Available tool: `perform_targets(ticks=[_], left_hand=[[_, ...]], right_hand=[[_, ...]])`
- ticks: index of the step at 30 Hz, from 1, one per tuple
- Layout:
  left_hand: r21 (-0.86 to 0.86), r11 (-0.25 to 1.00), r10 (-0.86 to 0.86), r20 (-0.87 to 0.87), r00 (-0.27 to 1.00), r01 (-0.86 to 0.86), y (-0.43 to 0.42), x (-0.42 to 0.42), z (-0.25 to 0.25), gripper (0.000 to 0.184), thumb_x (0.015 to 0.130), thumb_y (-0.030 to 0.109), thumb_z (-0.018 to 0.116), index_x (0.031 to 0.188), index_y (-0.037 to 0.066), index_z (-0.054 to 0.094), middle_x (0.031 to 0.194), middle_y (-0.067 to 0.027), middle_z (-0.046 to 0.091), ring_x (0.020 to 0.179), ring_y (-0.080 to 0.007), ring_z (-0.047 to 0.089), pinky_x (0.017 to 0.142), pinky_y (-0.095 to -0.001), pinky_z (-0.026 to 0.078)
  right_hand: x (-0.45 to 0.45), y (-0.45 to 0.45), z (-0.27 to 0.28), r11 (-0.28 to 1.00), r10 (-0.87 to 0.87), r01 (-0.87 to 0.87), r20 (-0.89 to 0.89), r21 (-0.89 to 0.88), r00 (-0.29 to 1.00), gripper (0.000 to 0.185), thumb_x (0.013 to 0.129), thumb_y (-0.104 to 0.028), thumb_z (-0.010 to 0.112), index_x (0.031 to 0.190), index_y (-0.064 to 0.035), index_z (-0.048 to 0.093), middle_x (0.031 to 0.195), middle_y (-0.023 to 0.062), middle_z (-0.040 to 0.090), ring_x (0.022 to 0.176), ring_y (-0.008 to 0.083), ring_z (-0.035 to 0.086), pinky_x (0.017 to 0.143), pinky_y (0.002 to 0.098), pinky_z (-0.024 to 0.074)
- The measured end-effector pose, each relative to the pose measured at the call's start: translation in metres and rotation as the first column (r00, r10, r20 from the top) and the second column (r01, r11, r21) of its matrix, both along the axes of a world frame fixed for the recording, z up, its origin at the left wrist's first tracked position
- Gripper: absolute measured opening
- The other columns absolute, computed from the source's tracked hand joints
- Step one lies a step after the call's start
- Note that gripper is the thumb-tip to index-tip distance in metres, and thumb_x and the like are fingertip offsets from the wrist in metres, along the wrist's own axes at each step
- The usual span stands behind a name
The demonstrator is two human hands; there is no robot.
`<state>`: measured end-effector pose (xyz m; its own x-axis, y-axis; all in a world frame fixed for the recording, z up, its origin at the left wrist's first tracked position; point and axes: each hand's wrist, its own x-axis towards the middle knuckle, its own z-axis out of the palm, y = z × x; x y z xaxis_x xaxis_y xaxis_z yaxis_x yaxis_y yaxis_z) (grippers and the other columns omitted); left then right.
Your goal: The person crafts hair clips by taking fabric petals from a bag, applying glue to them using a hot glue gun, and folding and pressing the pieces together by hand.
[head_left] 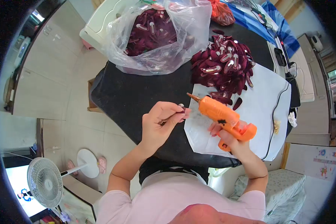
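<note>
My right hand is wrapped round the handle of an orange hot glue gun, its nozzle pointing up and left. Left of that nozzle, my left hand pinches a dark red hair clip between thumb and fingers. Most of this clip is hidden by the fingertips. Beyond the glue gun lies a heap of dark red hair clips with silver metal parts showing. More such clips fill a clear plastic bag at the far side of the table.
White paper covers the right part of the black table. A black cord runs across the paper near some yellowish glue bits. An orange-red bag sits at the back. A white fan stands at the lower left.
</note>
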<state>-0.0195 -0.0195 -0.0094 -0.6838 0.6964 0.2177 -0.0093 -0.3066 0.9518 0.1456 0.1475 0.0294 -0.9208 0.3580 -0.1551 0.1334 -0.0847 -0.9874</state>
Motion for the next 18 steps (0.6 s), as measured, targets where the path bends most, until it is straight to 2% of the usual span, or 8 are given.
perform_targets(ticks=[1,3,4,6,8,11,18], left_hand=[[0.005,1.000,0.009,-0.015,1.000,-0.009,0.000,0.000,0.000,0.013,0.089,-0.004,0.057,0.102,-0.004,0.054,0.098,-0.0155,0.068,0.090,-0.0178,0.067,0.076,-0.0257,0.056],[0.018,1.000,0.026,-0.045,0.999,-0.025,0.000,0.000,0.002,0.012,0.089,-0.004,0.058,0.101,-0.005,0.056,0.098,-0.0154,0.068,0.090,-0.0181,0.067,0.077,-0.0260,0.056],[0.026,0.999,0.035,-0.059,0.998,-0.033,-0.001,0.000,0.002,0.012,0.088,-0.005,0.058,0.100,-0.005,0.056,0.098,-0.0156,0.068,0.091,-0.0183,0.067,0.078,-0.0263,0.056],[0.040,0.998,0.056,-0.090,0.994,-0.052,-0.002,0.001,0.003,0.012,0.087,-0.006,0.059,0.099,-0.005,0.058,0.097,-0.0159,0.068,0.092,-0.0188,0.067,0.078,-0.0267,0.056],[0.051,0.996,0.078,-0.125,0.989,-0.072,-0.002,0.002,0.003,0.011,0.086,-0.007,0.059,0.097,-0.006,0.060,0.096,-0.0163,0.068,0.092,-0.0194,0.067,0.079,-0.0270,0.056],[0.068,0.992,0.112,-0.159,0.981,-0.102,-0.001,0.001,0.002,0.011,0.085,-0.007,0.061,0.095,-0.006,0.063,0.096,-0.0163,0.068,0.093,-0.0210,0.067,0.079,-0.0274,0.057],[0.011,0.990,0.136,-0.280,0.950,-0.138,-0.003,0.000,-0.006,0.010,0.083,-0.004,0.065,0.092,-0.001,0.068,0.091,-0.0108,0.070,0.086,-0.0171,0.069,0.072,-0.0228,0.055]], right_hand=[[0.001,-0.001,0.002,1.000,0.013,-0.013,-0.010,-0.005,1.000,0.028,0.084,-0.009,0.061,0.111,-0.0019,0.060,0.082,0.0017,0.066,0.050,0.0035,0.047,0.044,0.0206,0.0367],[0.003,-0.002,0.003,0.999,0.011,-0.011,-0.002,-0.036,1.000,0.027,0.084,-0.012,0.061,0.108,0.0002,0.060,0.083,0.0059,0.065,0.061,0.0104,0.052,0.054,0.0252,0.0416],[0.005,-0.001,0.004,0.998,-0.003,0.004,0.017,-0.061,1.000,0.027,0.083,-0.016,0.061,0.104,0.0024,0.059,0.083,0.0097,0.064,0.072,0.0171,0.058,0.064,0.0294,0.0463],[0.008,0.001,0.005,0.997,0.004,-0.001,0.040,-0.074,0.999,0.032,0.083,-0.020,0.061,0.103,0.0053,0.058,0.084,0.0138,0.064,0.082,0.0230,0.063,0.074,0.0334,0.0514],[0.009,0.002,0.008,0.998,0.043,-0.041,0.048,-0.054,0.998,0.038,0.083,-0.021,0.061,0.109,0.0064,0.057,0.086,0.0144,0.066,0.079,0.0213,0.064,0.072,0.0328,0.0519],[0.003,-0.002,0.015,0.994,0.101,-0.102,0.009,0.044,0.995,0.029,0.082,-0.008,0.059,0.110,0.0000,0.060,0.076,0.0030,0.065,0.047,0.0052,0.048,0.042,0.0214,0.0374],[0.000,-0.004,0.015,0.995,0.092,-0.091,-0.010,0.051,0.996,0.029,0.081,-0.008,0.058,0.108,0.0017,0.060,0.073,0.0022,0.063,0.046,0.0057,0.048,0.040,0.0215,0.0367]])
